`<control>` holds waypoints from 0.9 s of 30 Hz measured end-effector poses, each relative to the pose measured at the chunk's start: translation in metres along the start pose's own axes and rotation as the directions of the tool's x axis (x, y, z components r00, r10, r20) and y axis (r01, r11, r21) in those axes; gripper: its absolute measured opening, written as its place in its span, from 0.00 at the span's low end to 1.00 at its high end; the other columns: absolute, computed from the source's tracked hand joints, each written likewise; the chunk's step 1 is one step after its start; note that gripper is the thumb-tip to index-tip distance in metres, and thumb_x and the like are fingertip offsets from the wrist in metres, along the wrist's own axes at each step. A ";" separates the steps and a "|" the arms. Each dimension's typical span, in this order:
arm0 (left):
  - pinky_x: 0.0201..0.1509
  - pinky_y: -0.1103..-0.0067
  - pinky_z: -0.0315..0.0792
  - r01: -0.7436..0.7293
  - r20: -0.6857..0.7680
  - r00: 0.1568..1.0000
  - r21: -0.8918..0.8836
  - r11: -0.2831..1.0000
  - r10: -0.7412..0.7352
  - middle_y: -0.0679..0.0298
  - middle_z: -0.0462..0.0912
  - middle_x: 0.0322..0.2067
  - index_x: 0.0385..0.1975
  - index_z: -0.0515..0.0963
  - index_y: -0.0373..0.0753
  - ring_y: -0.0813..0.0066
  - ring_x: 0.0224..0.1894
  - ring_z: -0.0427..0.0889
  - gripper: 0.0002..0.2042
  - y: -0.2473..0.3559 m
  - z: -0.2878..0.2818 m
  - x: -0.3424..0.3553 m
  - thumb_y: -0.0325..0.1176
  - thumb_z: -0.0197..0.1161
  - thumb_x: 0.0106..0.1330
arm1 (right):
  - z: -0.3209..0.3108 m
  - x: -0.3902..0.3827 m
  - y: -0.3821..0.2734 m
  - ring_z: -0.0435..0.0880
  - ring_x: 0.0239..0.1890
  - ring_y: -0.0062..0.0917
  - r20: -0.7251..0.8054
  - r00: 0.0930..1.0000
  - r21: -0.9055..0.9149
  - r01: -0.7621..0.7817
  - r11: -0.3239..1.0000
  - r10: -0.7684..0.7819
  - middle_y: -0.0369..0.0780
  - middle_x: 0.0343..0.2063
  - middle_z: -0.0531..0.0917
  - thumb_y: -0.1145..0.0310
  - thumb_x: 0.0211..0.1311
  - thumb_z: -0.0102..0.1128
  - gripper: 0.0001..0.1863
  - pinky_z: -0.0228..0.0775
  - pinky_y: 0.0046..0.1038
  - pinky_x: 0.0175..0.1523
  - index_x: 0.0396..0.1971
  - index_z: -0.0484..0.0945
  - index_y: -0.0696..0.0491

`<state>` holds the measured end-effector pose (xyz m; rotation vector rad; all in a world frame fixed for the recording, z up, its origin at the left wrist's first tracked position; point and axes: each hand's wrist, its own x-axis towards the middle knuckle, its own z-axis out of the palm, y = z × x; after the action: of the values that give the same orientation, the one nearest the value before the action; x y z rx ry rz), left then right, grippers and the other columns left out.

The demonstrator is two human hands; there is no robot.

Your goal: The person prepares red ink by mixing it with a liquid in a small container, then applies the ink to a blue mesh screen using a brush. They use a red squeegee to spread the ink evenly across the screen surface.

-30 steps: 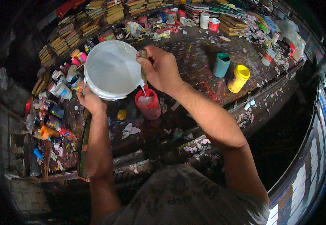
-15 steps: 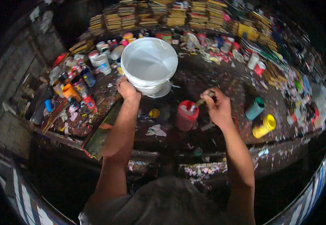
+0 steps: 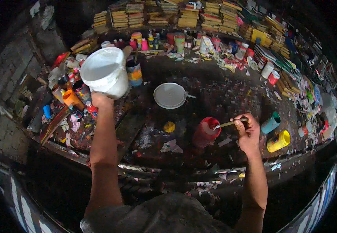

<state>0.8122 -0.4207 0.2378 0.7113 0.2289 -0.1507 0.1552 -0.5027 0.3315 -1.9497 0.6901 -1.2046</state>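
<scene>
Workbench: a dark, paint-spattered workbench (image 3: 215, 93) is spread across the view, its edges curved by the lens.
Stacks at the back: yellowish wooden pieces (image 3: 188, 17) are piled in rows along the far edge.
White bucket: the bucket (image 3: 112, 75) is held at the left of the bench, tilted, its mouth turned up and leftward; whether any of its weight is borne by the bench cannot be told.
White lid: a round lid (image 3: 170, 95) is laid flat near the middle, well apart from both hands.
Left hand: the bucket's near lower side is gripped by the left hand (image 3: 101, 100), its fingers partly hidden beneath.
Right hand: a thin stick is pinched between thumb and fingers of the right hand (image 3: 249, 132), which is otherwise loosely curled.
Red cup: the cup (image 3: 203, 136) is set on the bench, right of centre, with pale liquid seen inside.
Other cups: a teal cup (image 3: 270, 123) and a yellow cup (image 3: 278, 141) are placed just beyond the right hand.
Stick: the stick (image 3: 230, 123) is angled with its whitened tip at the red cup's mouth.
Yellow lump: a small lump (image 3: 169, 126) is seen between lid and red cup.
</scene>
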 end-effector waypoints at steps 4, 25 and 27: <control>0.66 0.57 0.88 -0.065 -0.014 0.996 0.602 0.796 0.091 0.55 0.91 0.65 0.66 0.88 0.37 0.54 0.64 0.92 0.23 -0.019 -0.030 0.082 0.43 0.62 0.81 | 0.001 -0.005 -0.009 0.93 0.52 0.24 -0.005 0.999 -0.053 -0.033 0.998 0.033 0.39 0.43 0.92 0.77 0.85 0.66 0.03 0.82 0.29 0.61 0.51 0.82 0.56; 0.57 0.60 0.89 -0.727 0.727 0.686 0.682 -0.078 -0.033 0.53 0.97 0.54 0.57 0.92 0.38 0.53 0.55 0.96 0.27 -0.049 -0.108 0.153 0.53 0.82 0.67 | 0.063 0.050 -0.023 0.89 0.40 0.28 -0.337 0.935 0.409 0.248 0.878 -0.107 0.41 0.33 0.87 0.52 0.97 0.48 0.20 0.81 0.34 0.54 0.44 0.75 0.52; 0.57 0.61 0.90 -0.714 0.731 0.682 0.666 0.214 -0.001 0.53 0.96 0.54 0.56 0.92 0.39 0.53 0.54 0.96 0.21 -0.040 -0.116 0.129 0.46 0.80 0.69 | 0.071 0.053 -0.015 0.85 0.34 0.28 -0.118 0.988 0.459 0.141 0.877 -0.098 0.41 0.33 0.83 0.47 0.95 0.51 0.23 0.80 0.33 0.42 0.42 0.74 0.52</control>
<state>0.9104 -0.3813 0.0943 1.8890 -0.8105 0.0171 0.2430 -0.5122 0.3495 -1.5547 0.2842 -1.3940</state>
